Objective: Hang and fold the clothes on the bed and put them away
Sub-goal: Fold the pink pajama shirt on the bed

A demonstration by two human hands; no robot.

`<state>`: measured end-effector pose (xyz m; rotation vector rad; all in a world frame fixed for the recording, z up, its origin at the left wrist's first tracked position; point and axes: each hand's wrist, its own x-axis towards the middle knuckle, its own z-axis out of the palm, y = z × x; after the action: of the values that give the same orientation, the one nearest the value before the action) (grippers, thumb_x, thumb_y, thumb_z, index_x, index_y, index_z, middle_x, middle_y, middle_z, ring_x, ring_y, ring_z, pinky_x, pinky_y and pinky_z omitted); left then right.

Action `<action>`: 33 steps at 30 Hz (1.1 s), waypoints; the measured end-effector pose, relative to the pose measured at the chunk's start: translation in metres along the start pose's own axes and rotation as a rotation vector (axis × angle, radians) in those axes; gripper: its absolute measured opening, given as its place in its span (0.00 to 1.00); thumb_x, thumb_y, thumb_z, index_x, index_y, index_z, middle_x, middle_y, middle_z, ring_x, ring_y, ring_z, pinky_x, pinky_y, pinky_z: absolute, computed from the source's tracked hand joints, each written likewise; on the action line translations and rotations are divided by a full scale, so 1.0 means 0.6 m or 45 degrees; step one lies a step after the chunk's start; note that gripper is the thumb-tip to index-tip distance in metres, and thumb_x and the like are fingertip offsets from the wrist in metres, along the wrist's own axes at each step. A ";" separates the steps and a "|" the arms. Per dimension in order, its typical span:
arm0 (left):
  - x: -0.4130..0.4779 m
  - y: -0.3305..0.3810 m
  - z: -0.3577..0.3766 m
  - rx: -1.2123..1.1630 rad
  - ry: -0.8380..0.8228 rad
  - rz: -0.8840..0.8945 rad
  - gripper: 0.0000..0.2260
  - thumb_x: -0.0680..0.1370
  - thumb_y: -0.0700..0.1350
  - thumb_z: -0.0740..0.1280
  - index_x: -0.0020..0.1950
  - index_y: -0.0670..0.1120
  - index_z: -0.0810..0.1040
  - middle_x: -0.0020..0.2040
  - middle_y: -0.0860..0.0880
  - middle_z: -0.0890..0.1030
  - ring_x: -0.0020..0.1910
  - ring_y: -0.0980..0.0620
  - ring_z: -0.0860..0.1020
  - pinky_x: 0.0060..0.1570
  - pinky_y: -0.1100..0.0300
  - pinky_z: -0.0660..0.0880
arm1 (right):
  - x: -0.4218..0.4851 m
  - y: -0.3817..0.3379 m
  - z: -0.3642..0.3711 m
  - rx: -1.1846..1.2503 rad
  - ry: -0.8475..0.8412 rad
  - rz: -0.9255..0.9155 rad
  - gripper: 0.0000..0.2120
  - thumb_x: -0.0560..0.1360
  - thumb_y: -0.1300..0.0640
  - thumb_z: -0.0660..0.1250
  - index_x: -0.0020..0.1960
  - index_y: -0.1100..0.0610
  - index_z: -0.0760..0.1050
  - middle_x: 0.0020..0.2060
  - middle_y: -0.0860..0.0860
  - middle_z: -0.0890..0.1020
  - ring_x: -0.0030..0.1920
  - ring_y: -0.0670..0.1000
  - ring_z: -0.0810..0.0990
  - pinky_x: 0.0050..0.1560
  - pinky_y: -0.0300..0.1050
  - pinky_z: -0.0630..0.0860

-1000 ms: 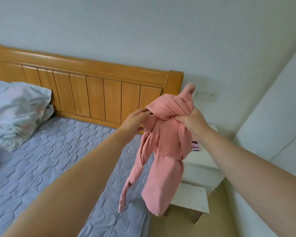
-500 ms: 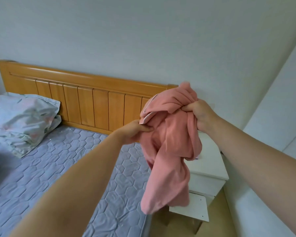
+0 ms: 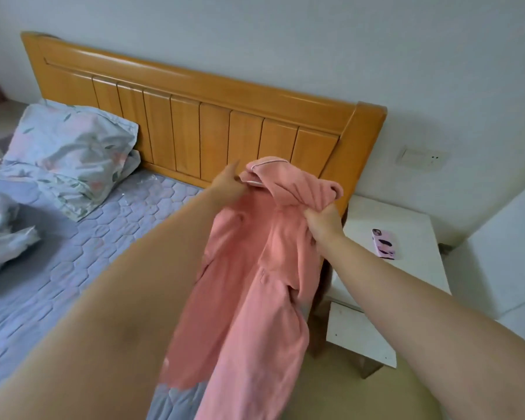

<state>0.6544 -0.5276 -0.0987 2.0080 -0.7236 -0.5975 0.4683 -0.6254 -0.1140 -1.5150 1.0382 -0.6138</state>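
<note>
Opening-out step, I'm guessing. Both hands are holding the top point(image 3: 255, 283) in the air over the bed point(image 3: 73, 283) edge. Left hand point(image 3: 225, 186) is pinching the collar; right hand point(image 3: 322, 221) fingers point(image 3: 331, 209) are clenching bunched fabric. Next is likely calling for finding the shoulders and spreading it.

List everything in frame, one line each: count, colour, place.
garment: 1, pink, held up between both hands, over the bed's edge
headboard: 1, orange-brown wood, against the wall
mattress: 1, lavender, quilted, left
pillow: 1, pale floral, at the headboard's left end
bedding: 1 crumpled heap, pale, far left on the mattress
nightstand: 1, white, right of the bed
phone: 1, pink case, on the nightstand
wall plate: 1, white, above the nightstand
left hand: 1, pinches the garment's collar
right hand: 1, grips bunched garment near its top
</note>
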 end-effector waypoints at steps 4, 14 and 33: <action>0.025 -0.092 0.090 0.134 -0.100 0.007 0.35 0.71 0.44 0.68 0.77 0.48 0.57 0.73 0.44 0.64 0.71 0.44 0.65 0.67 0.47 0.66 | 0.071 0.073 0.032 -0.338 -0.010 0.186 0.41 0.72 0.42 0.66 0.77 0.56 0.50 0.71 0.54 0.67 0.70 0.59 0.67 0.68 0.57 0.67; -0.014 -0.434 0.273 0.254 -0.178 -0.464 0.22 0.77 0.45 0.64 0.70 0.39 0.68 0.68 0.39 0.71 0.67 0.41 0.69 0.62 0.54 0.66 | 0.110 0.366 0.115 -0.721 -0.356 0.459 0.22 0.79 0.56 0.60 0.70 0.62 0.64 0.61 0.55 0.73 0.64 0.57 0.71 0.57 0.44 0.66; -0.030 -0.739 0.550 0.342 -0.085 -0.750 0.28 0.72 0.34 0.61 0.72 0.44 0.68 0.73 0.46 0.66 0.67 0.42 0.67 0.66 0.53 0.65 | 0.401 0.721 0.292 -0.900 -0.464 0.320 0.04 0.66 0.56 0.65 0.41 0.53 0.73 0.37 0.50 0.78 0.42 0.55 0.76 0.56 0.51 0.75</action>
<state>0.5411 -0.5163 -0.6398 2.4782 -0.2429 -0.9477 0.6109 -0.7320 -0.6079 -1.9568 1.1901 0.2422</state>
